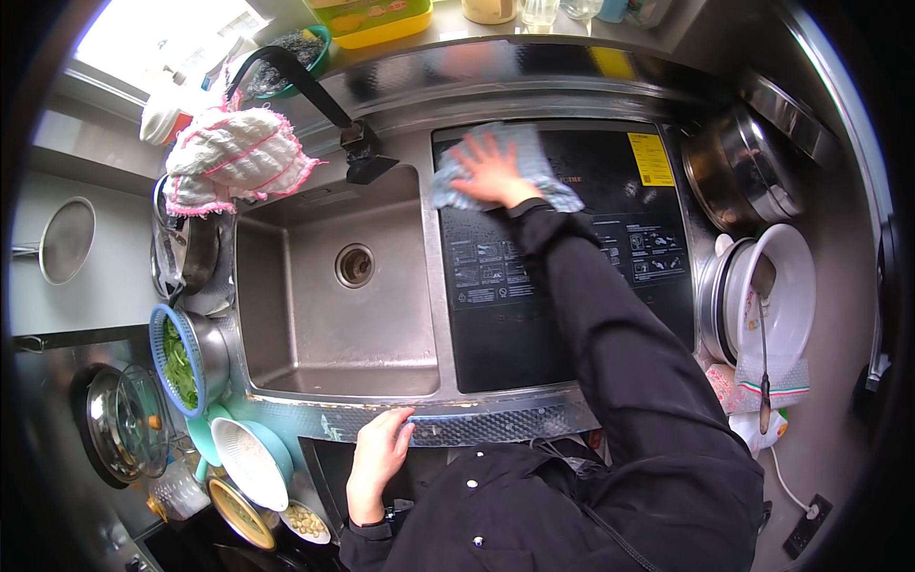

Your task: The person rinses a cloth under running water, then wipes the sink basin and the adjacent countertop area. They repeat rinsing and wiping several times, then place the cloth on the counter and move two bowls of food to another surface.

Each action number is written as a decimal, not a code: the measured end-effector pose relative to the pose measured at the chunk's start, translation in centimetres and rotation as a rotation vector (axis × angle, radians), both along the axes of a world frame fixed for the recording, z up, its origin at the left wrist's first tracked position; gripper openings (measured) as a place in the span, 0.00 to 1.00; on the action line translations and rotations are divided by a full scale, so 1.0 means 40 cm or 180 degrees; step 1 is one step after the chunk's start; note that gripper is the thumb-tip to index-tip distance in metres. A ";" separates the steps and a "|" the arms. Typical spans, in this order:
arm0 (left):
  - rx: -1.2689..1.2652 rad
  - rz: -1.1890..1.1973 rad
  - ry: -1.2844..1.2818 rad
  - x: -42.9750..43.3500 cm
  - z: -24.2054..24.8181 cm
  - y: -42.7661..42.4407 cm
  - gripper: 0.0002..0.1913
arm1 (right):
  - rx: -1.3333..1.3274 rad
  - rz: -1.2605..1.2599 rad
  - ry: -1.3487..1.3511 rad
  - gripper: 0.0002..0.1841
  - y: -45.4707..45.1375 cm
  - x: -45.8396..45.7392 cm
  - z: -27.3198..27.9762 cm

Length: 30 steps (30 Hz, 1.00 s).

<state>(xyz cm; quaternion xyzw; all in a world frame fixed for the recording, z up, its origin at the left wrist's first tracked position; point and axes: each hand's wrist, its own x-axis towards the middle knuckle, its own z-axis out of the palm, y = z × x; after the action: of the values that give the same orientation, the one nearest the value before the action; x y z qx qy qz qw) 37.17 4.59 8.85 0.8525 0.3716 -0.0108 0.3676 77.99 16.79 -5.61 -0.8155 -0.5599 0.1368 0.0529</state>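
My right hand (490, 170) lies spread, fingers apart, on a light blue cloth (532, 154), pressing it against the back left corner of a black glass lid (507, 350) beside the sink. The lid bears a yellow label (650, 159) and printed pictograms. My left hand (382, 450) is at the front edge of the counter, fingers slightly bent, with nothing seen in it. Left of the lid is a stainless steel sink basin (357, 329) with a round drain (354, 265). A black faucet (307, 82) arches over its back edge.
A white cloth with pink stripes (236, 154) hangs at the faucet. Leafy greens fill a blue-rimmed colander (154, 343) at the left, near bowls and a glass lid (143, 422). Metal pots (743, 168) and a white basin (797, 286) stand at the right. Containers line the back ledge.
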 end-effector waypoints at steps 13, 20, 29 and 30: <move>-0.0117 -0.0444 -0.0222 0.068 -0.021 0.017 0.10 | 0.0480 0.2195 0.0851 0.34 -0.673 -0.308 0.080; 0.0059 -0.0702 -0.0362 0.059 -0.039 0.037 0.11 | 0.0089 0.0507 -0.0185 0.37 -0.741 -0.007 0.063; 0.0166 -0.0100 -0.0284 -0.128 -0.032 0.043 0.12 | 0.0000 -0.0856 -0.0281 0.35 -0.114 0.091 -0.070; 0.0138 0.0022 -0.0269 -0.152 -0.034 0.042 0.12 | 0.0043 -0.0574 -0.0351 0.35 -0.055 0.050 -0.083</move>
<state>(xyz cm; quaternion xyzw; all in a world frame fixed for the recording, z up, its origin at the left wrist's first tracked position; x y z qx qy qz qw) 31.08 6.26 7.50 0.8586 0.3589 0.0346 0.3644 79.97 14.60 -8.91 -0.8685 -0.4872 0.0826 0.0395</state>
